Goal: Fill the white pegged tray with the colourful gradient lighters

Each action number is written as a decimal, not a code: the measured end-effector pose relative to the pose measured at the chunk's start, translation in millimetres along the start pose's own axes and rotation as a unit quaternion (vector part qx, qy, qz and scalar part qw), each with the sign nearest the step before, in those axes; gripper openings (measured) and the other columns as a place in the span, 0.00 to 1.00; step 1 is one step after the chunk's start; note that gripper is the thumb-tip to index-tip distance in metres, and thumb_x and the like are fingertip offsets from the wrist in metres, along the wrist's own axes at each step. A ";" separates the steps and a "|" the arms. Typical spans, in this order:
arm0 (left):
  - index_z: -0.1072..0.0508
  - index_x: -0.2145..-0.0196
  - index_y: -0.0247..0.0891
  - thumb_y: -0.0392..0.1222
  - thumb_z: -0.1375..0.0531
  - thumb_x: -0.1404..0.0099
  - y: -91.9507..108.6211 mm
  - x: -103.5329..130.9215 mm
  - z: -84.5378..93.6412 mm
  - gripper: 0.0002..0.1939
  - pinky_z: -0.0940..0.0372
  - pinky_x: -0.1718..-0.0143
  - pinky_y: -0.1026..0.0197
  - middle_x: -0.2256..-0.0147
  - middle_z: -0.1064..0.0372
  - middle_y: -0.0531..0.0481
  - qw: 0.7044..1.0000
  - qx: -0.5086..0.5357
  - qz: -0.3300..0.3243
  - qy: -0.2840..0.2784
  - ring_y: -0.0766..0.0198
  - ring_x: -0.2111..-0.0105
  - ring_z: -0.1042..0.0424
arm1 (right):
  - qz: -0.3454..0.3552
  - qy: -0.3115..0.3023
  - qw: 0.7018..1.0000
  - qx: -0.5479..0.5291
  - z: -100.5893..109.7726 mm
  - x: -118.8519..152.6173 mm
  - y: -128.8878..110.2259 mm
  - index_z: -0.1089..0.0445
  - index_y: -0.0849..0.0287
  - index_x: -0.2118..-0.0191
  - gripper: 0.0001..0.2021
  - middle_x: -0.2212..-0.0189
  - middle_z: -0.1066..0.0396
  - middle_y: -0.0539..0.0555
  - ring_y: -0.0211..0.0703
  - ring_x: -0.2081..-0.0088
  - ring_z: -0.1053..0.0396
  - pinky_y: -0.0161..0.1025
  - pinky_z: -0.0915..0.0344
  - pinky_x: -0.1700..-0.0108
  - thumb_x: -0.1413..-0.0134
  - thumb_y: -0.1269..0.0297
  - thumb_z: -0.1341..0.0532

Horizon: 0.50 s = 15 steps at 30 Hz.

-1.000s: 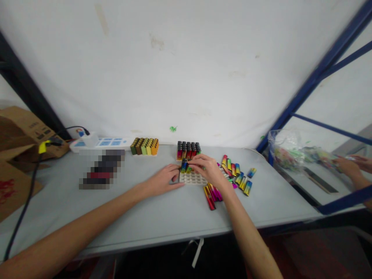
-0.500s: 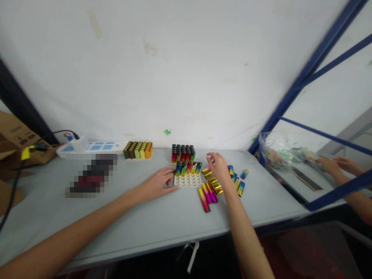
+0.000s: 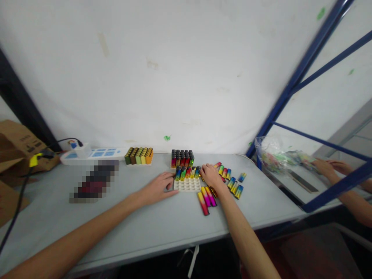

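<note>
My left hand (image 3: 159,188) lies against the left edge of a white tray (image 3: 187,186) with round holes, thumb at its front corner and bent fingers behind. A row of shiny multicoloured lighters (image 3: 188,173) stands upright along the tray's back; the front holes are bare. Just right of that row, my right hand (image 3: 211,175) is lowered over gold lighters, its fingers bent down and together. What lies under the fingertips is hidden. Yellow-and-magenta lighters (image 3: 208,197) lie flat in front of this hand, and blue-and-gold lighters (image 3: 235,186) to its right.
Behind the tray stands a full block of black-topped lighters (image 3: 182,158). Farther left are a block of green-to-orange lighters (image 3: 138,156), a power strip (image 3: 99,154) and a blurred-out object (image 3: 94,182). A blue metal frame (image 3: 279,104) rises at right; beyond it, another person's hands (image 3: 329,168) work.
My right hand has come down and a little left, from raised above the loose lighters to beside the standing row. My left hand stays at the tray. The view has shifted slightly.
</note>
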<state>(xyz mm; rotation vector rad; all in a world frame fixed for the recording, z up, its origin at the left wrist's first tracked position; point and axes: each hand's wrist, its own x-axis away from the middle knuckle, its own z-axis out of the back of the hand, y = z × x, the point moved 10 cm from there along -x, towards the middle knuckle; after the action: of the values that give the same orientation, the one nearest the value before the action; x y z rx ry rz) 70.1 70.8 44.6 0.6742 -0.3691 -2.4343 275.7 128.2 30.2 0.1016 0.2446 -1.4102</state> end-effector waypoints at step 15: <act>0.38 0.74 0.40 0.53 0.39 0.31 -2.3 1.1 -2.5 0.20 0.33 0.48 0.52 0.57 0.29 0.44 1.000 -0.013 0.001 -0.005 0.52 0.49 0.31 | -0.112 0.240 0.917 -0.297 73.5 24.6 41.2 0.34 0.55 0.64 0.24 0.77 0.31 0.49 0.43 0.74 0.32 0.37 0.41 0.69 0.29 0.42 0.56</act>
<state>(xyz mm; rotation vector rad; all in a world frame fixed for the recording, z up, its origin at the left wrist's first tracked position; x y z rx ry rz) 69.6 71.7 41.2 0.6511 -0.3398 -2.4374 327.8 95.3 92.9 -0.0895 1.1127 -1.4637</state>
